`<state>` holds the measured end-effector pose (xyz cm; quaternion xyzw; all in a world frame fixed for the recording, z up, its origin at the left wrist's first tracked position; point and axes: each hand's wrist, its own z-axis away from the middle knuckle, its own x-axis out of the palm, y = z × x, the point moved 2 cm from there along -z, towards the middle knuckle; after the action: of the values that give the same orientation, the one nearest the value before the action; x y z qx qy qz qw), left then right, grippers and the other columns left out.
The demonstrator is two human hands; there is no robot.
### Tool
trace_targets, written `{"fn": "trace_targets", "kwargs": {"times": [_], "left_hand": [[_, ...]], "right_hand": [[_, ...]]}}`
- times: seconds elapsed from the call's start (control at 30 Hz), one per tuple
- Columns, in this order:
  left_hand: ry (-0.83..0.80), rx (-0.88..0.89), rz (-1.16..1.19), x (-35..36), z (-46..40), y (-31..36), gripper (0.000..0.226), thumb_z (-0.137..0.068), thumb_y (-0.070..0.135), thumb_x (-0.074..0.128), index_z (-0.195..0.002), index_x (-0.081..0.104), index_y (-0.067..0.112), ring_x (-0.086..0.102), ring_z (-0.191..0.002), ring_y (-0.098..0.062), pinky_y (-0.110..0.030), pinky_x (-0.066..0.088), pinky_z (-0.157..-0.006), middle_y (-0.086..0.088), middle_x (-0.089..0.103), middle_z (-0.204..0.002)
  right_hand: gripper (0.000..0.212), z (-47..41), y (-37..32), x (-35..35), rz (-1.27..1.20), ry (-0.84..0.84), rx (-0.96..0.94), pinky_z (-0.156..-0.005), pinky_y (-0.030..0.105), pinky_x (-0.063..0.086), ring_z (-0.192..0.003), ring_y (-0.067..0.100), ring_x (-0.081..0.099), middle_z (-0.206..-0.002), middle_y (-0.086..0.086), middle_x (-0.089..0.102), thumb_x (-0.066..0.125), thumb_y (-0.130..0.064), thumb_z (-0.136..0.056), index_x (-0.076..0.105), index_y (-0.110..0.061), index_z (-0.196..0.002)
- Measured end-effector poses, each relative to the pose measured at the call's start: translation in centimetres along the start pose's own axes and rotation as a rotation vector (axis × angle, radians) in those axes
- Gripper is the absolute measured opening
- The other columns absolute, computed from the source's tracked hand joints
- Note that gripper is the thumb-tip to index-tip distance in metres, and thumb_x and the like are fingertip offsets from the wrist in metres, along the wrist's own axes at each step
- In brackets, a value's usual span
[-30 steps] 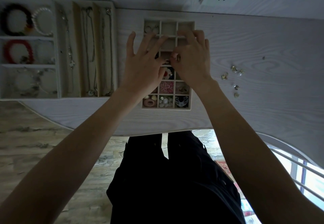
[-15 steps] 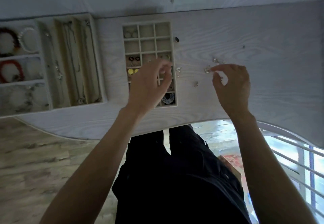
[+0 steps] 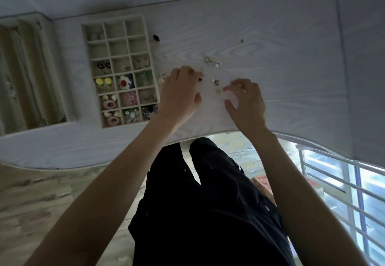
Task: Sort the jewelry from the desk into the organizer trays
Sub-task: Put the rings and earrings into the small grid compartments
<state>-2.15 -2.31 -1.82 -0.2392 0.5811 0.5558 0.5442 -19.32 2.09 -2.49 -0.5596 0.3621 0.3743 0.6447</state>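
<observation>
A beige grid organizer tray [image 3: 125,124] lies on the pale desk [image 3: 270,67], with earrings in many cells and its top cells mostly bare. To its right, loose small earrings [image 3: 212,61] are scattered on the desk. My left hand [image 3: 180,92] rests there, fingertips bent down beside a small dark piece [image 3: 200,79], thumb held apart. My right hand [image 3: 246,99] hovers close by, index finger and thumb spread around a tiny earring [image 3: 218,91]. Another small earring [image 3: 215,81] lies between my hands.
A long-compartment tray [image 3: 62,74] with necklaces sits at the far left. Two pale earrings [image 3: 162,77] lie against the grid tray's right wall, and a dark piece [image 3: 155,38] lies higher up. The desk's curved front edge [image 3: 208,136] runs just below my wrists.
My left hand left the grid tray and came right onto the desk beside the loose earrings. My right hand dropped slightly toward the nearer pieces. The camera swung right.
</observation>
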Motion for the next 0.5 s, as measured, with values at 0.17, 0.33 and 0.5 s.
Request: {"fn": "trace_targets", "kwargs": {"times": [0.17,0.33,0.5], "left_hand": [[0.098,-0.054,0.012,1.2,1.4,0.4,0.047,-0.082,0.018,0.063,-0.127,0.053,0.009,0.044,-0.12,-0.029,-0.041,0.036,-0.099,-0.009,0.05,-0.132],[0.168,-0.074,0.003,1.7,2.5,0.6,0.043,-0.08,0.015,0.065,-0.122,0.058,0.009,0.048,-0.116,-0.03,-0.042,0.039,-0.099,-0.009,0.056,-0.125],[0.233,-0.087,0.013,1.5,3.5,0.3,0.038,-0.079,0.014,0.065,-0.116,0.062,0.01,0.051,-0.113,-0.029,-0.039,0.039,-0.095,-0.007,0.059,-0.121]], "right_hand": [[0.024,-1.5,-0.3,-0.9,-0.042,-0.001,-0.002,-0.076,0.025,0.039,-0.1,0.025,0.052,-0.109,0.004,0.058,0.063,-0.011,-0.08,0.067,-0.017,-0.102],[0.026,-3.3,-1.3,-0.5,-0.068,-0.092,-0.077,-0.08,0.03,0.042,-0.099,0.029,0.054,-0.112,0.01,0.056,0.063,-0.012,-0.081,0.065,-0.013,-0.107],[0.018,-3.6,-1.9,0.5,-0.16,-0.094,-0.108,-0.073,0.036,0.05,-0.077,0.026,0.061,-0.103,0.012,0.057,0.062,-0.007,-0.08,0.067,-0.008,-0.097]]}}
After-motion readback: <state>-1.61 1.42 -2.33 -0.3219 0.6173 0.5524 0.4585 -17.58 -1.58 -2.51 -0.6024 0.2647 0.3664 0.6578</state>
